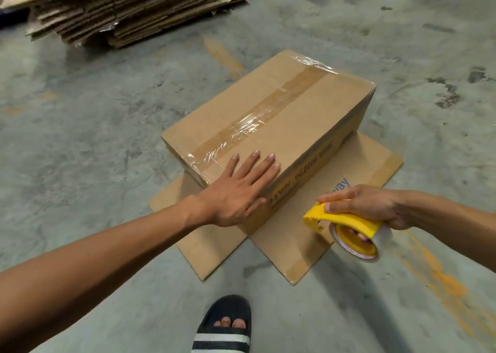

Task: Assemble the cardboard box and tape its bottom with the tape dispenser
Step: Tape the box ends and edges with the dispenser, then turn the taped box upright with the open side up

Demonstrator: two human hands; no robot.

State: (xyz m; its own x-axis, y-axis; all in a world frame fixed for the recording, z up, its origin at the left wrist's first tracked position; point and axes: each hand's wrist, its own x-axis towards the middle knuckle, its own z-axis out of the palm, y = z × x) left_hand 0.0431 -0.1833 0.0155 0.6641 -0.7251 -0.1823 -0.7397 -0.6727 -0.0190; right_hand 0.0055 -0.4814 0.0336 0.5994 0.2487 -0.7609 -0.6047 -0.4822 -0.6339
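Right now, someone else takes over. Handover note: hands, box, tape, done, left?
Left hand: open, flat on the near end of the box.
Right hand: gripping the yellow tape dispenser, held off the box, to its right.
Box: upside down on the floor, flaps spread flat underneath.
Done: bottom closed, tape strip runs along the seam and over both ends.
Left: press the tape down if needed, flip the box upright.

Your left hand (239, 189) lies flat, palm down, fingers spread and straight, arm stretched forward from the lower left. Your right hand (367, 205) curls closed around a yellow tape dispenser (346, 222), forearm entering from the right edge.
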